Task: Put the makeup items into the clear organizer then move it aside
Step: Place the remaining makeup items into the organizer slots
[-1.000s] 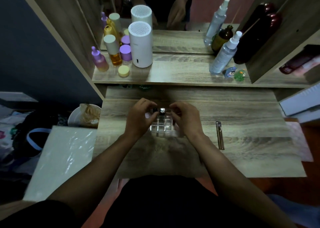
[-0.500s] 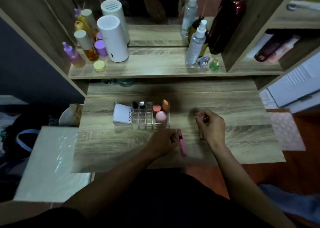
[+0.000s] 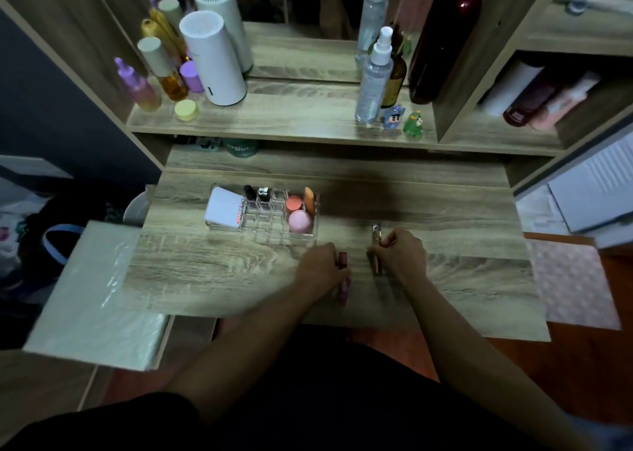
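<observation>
The clear organizer (image 3: pixel 262 216) is no longer worked on by both hands as it was a second ago; it is left standing alone on the desk (image 3: pixel 205 265), toward the back left of the pull-out surface. It is already partly filled: a white tube (image 3: pixel 224 207) lies in the left compartment, two dark-capped lipsticks (image 3: pixel 257 193) stand in the rear cells, and a coral sponge (image 3: pixel 294 203), an orange sponge (image 3: pixel 309 200) and a pink sponge (image 3: pixel 300 221) are seen on the right side. The front cells appear empty.

Both hands have been brought back to the near part of the desk, in front of the organizer and to its right. The left hand (image 3: pixel 322 267) is closed around a pink lip-gloss tube (image 3: pixel 343 279), which was gripped half a second ago as well and has been drawn slightly nearer the other hand. The right hand (image 3: pixel 400 257) is closed on a slim metallic tube (image 3: pixel 376 248), which a second ago lay untouched on the desk. Whether either item has been lifted clear of the surface cannot be told, since the view is blurred.

It is judged that the last two loose items have been collected, so that only their placing in the free cells and the shifting of the organizer aside remain.
</observation>
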